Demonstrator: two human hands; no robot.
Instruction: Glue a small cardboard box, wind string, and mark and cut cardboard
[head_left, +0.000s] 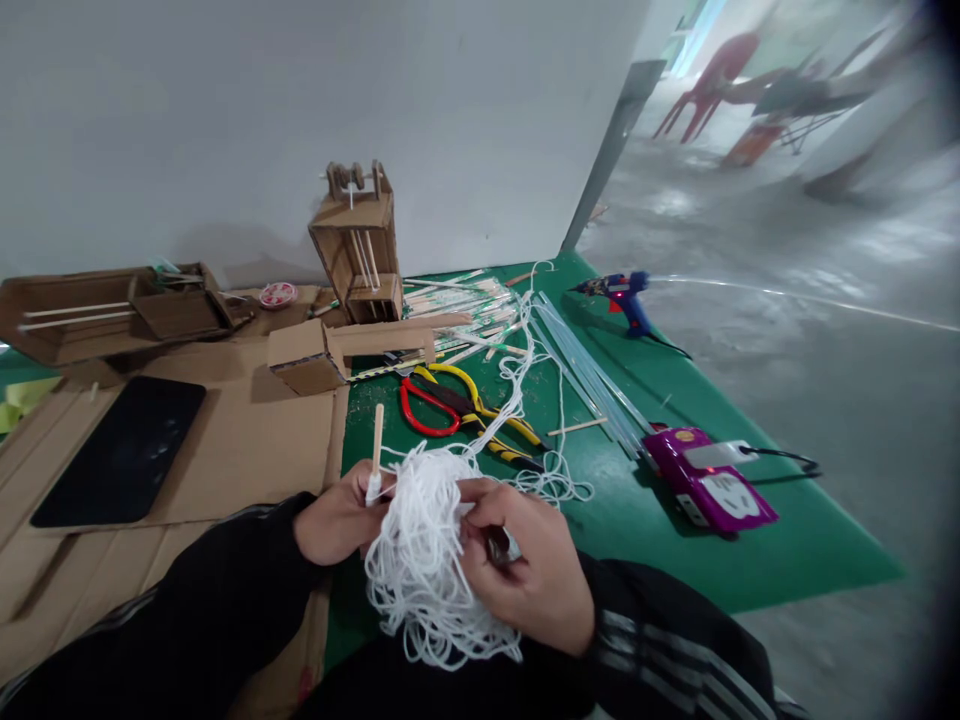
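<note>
My left hand (341, 518) is closed around a thin wooden stick (378, 440) that stands upright, with white string wrapped near its lower end. A large loose bundle of white string (431, 560) hangs between my hands and droops toward my lap. My right hand (529, 555) pinches strands at the bundle's right side, thumb against fingers. From the bundle, loose string trails over the green table (750, 575) past a pair of scissors with red and yellow handles (431, 402) and yellow-and-black pliers (517, 425).
Cardboard structures (360, 250) stand by the wall, near a pile of wooden sticks (472, 310). A dark tablet (120, 450) lies on cardboard (255, 430) at left. Clear glue sticks (581, 365), a blue glue gun (626, 295) and a purple power strip (705, 480) lie at right.
</note>
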